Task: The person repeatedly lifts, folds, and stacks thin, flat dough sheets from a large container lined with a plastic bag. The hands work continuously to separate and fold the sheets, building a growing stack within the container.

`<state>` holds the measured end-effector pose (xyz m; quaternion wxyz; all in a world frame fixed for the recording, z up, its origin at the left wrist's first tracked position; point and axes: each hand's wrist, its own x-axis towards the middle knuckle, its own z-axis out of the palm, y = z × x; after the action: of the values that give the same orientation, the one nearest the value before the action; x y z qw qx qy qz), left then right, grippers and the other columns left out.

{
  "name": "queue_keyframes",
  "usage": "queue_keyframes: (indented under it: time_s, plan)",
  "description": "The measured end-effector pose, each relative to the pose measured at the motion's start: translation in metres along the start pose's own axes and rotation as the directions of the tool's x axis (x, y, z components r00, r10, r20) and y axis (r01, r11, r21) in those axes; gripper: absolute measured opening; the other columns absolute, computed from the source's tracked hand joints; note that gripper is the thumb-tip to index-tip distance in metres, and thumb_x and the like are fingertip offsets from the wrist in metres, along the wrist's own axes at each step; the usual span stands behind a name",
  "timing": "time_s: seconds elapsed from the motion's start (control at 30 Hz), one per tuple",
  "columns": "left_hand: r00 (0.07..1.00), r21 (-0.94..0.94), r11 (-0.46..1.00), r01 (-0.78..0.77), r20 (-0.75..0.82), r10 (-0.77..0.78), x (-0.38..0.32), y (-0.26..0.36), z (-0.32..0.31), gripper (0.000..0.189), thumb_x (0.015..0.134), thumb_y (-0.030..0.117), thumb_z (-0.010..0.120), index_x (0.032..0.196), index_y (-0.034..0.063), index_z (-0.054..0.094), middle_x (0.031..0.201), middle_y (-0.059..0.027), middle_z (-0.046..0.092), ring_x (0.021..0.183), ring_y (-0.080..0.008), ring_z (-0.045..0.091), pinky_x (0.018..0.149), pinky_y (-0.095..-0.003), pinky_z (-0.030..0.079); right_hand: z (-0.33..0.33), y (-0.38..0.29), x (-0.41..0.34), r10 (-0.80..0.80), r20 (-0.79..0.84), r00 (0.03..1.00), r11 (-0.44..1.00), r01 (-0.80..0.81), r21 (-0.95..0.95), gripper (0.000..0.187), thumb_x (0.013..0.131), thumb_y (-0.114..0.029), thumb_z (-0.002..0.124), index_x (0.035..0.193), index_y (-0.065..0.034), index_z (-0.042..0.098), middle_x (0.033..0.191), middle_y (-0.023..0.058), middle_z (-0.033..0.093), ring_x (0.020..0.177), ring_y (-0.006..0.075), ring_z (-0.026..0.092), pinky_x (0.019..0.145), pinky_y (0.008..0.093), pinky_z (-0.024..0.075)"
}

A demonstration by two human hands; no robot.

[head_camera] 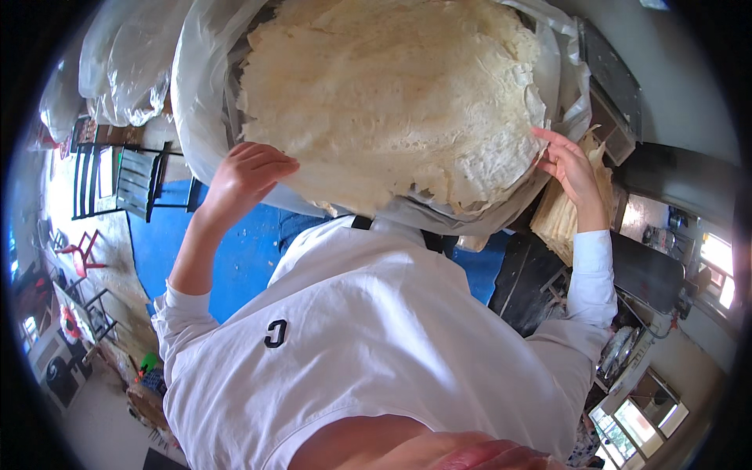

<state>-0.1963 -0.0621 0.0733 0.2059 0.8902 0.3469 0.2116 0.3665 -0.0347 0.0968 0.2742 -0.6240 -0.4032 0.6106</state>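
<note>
A broad, thin cream sheet (376,100), which looks like dried tofu skin, lies before me on a plastic-lined container or stack. Its rim is ragged, and its right side is whiter and crinkled. My left hand (252,170) is at the near left edge, fingers together and fingertips pinching the sheet's margin. At the right edge, my right hand (564,158) has thumb and fingers on the sheet's torn border. Clear plastic film (200,94) wraps around the outside of the sheet. What lies beneath the sheet is mostly hidden.
Folded cream sheets (561,211) stand beside my right forearm. Filled plastic bags (132,64) are at the upper left, above a dark slatted folding chair (138,182). A blue floor mat (235,264) lies below. A red stool (82,252) stands farther left.
</note>
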Motion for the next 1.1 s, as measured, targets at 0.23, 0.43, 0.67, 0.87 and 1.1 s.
queue_keyframes:
  time_s: [0.23,0.43,0.67,0.87,1.1]
  plan:
    - [0.902,-0.299,0.894,0.333,0.378,-0.209,0.031,-0.06,-0.002,0.029,0.079,-0.005,0.071,0.106,0.0057,0.07,0.106,-0.0061,0.072,0.099,-0.0191,0.068,0.088,-0.0339,0.054,-0.001,-0.022,0.013,-0.368,0.141,0.919,0.568,0.342,-0.749,0.035,0.091,0.001,0.061,0.126,-0.0013,0.064,0.102,-0.0029,0.053,0.092,0.0084,0.052,0.085,0.0238,0.0459]
    - [0.559,-0.582,0.236,0.778,0.47,-0.683,0.052,-0.138,0.008,0.047,0.092,0.018,0.07,0.132,-0.0017,0.056,0.106,-0.0054,0.066,0.09,-0.011,0.063,0.075,-0.0244,0.053,-0.022,-0.055,0.091,-0.359,-0.13,0.924,0.84,0.259,-0.477,0.03,0.096,-0.032,0.066,0.097,-0.002,0.07,0.09,-0.0018,0.062,0.085,0.0081,0.054,0.073,0.026,0.0445]
    - [0.618,-0.462,0.443,0.768,0.354,-0.702,0.034,-0.108,0.026,0.048,0.089,0.018,0.075,0.128,-0.0009,0.055,0.102,-0.0058,0.067,0.085,-0.0113,0.062,0.072,-0.0255,0.051,-0.014,-0.013,0.106,-0.174,-0.07,0.982,0.595,0.048,-0.803,0.037,0.094,-0.038,0.068,0.087,-0.0018,0.067,0.075,0.0027,0.063,0.072,0.0128,0.057,0.066,0.0299,0.0454]
    - [0.679,-0.187,0.659,0.729,0.073,-0.731,0.052,-0.067,0.017,0.048,0.087,0.019,0.076,0.127,0.0081,0.052,0.093,-0.0097,0.066,0.085,-0.0179,0.064,0.074,-0.0318,0.051,0.065,-0.011,0.071,-0.827,0.016,0.562,-0.051,-0.046,-0.998,0.038,0.089,-0.028,0.072,0.12,-0.0091,0.061,0.108,0.0108,0.069,0.104,0.0314,0.064,0.086,0.041,0.0499]
    - [0.692,0.059,0.69,0.721,-0.124,-0.712,0.072,-0.05,0.014,0.043,0.088,0.016,0.074,0.125,0.0103,0.054,0.087,-0.0099,0.066,0.083,-0.0202,0.065,0.073,-0.0343,0.05,0.168,-0.036,0.153,-0.811,-0.07,0.581,0.215,0.184,-0.959,0.045,0.09,-0.029,0.071,0.127,-0.0059,0.06,0.115,0.0095,0.069,0.108,0.0307,0.064,0.092,0.0438,0.049]
